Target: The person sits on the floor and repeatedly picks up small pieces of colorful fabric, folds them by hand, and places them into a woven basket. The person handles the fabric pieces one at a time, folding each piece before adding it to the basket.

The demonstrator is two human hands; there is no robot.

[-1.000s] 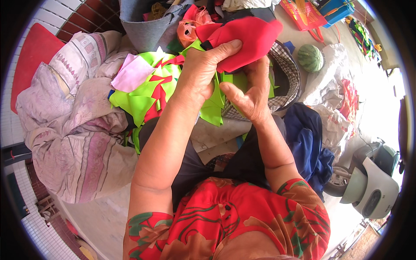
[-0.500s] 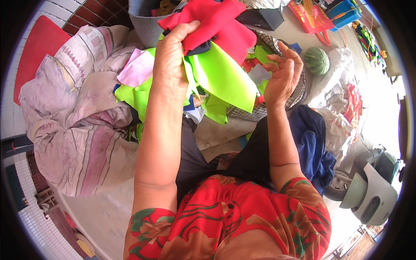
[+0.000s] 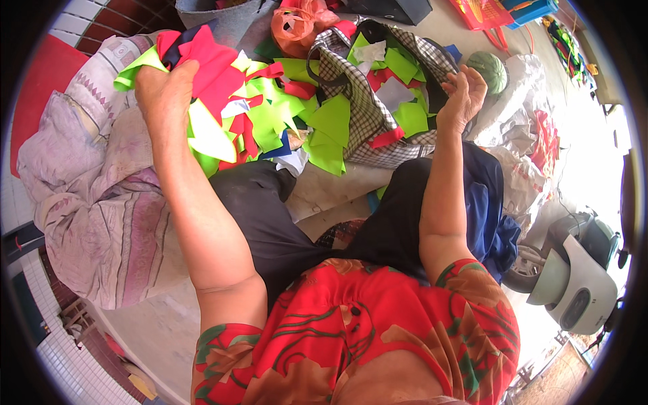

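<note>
At the far left, my left hand (image 3: 165,94) is closed around a bunch of fabric scraps (image 3: 210,75) in red, lime green and dark navy. Below and beside that bunch spreads a heap of loose scraps (image 3: 270,111), mostly lime green with red, white and blue bits. My right hand (image 3: 463,98) is raised by the right rim of a black-and-white checked bag (image 3: 378,156); its fingers are apart and loosely bent, with nothing in them. Inside the bag lie more scraps (image 3: 413,120) in lime green, red and pale grey.
A pale patterned quilt (image 3: 101,196) is bunched on the left. Behind the heap stand a grey bucket (image 3: 226,27) and an orange plastic bag (image 3: 300,27). A watermelon (image 3: 487,71) and white plastic sacking (image 3: 523,135) lie right of the checked bag, with a scooter (image 3: 574,283) further right.
My left hand has swung left with the bunch of fabric scraps, uncovering the heap and the checked bag. My right hand has shifted slightly right and remains empty.
</note>
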